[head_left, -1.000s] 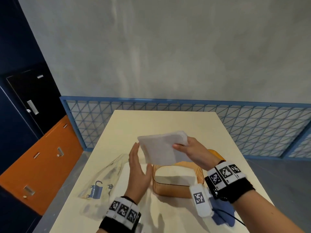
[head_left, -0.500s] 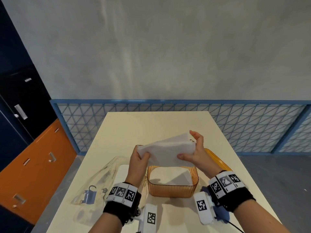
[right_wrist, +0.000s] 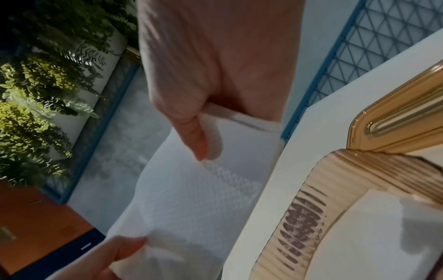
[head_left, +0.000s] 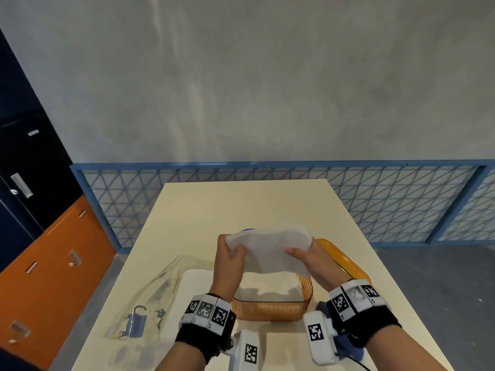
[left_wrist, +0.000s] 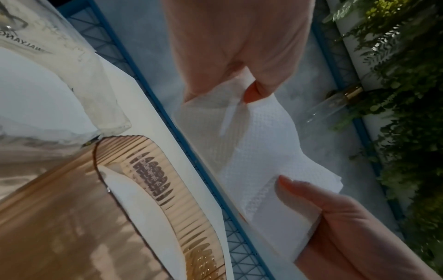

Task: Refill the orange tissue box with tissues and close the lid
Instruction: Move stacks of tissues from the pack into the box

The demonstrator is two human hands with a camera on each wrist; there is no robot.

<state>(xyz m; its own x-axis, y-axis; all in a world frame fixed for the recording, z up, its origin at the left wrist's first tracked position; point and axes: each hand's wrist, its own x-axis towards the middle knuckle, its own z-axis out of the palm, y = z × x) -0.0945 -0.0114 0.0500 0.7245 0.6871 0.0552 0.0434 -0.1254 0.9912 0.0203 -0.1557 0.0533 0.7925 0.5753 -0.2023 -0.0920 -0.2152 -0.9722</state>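
Both hands hold a stack of white tissues [head_left: 267, 250] just above the open orange tissue box [head_left: 270, 310]. My left hand [head_left: 230, 253] pinches the stack's left end, and my right hand [head_left: 302, 255] pinches the right end. The stack bows upward between them. White tissues lie inside the box. The orange lid [head_left: 345, 261] lies on the table to the right, partly behind my right hand. The left wrist view shows my left hand [left_wrist: 223, 91] with its thumb on the tissues [left_wrist: 263, 151]. The right wrist view shows my right hand [right_wrist: 203, 123] gripping the tissues [right_wrist: 191, 199] beside the box [right_wrist: 323, 189].
A crumpled clear plastic wrapper [head_left: 158, 295] with blue print lies left of the box on the cream table [head_left: 241, 204]. A blue mesh fence [head_left: 401, 204] runs behind the table's far edge. Orange and dark cabinets [head_left: 53, 263] stand on the left.
My left hand, open beside the stack a second ago, now pinches its left end. Both hands have lowered the tissues closer to the box and the stack has bowed.
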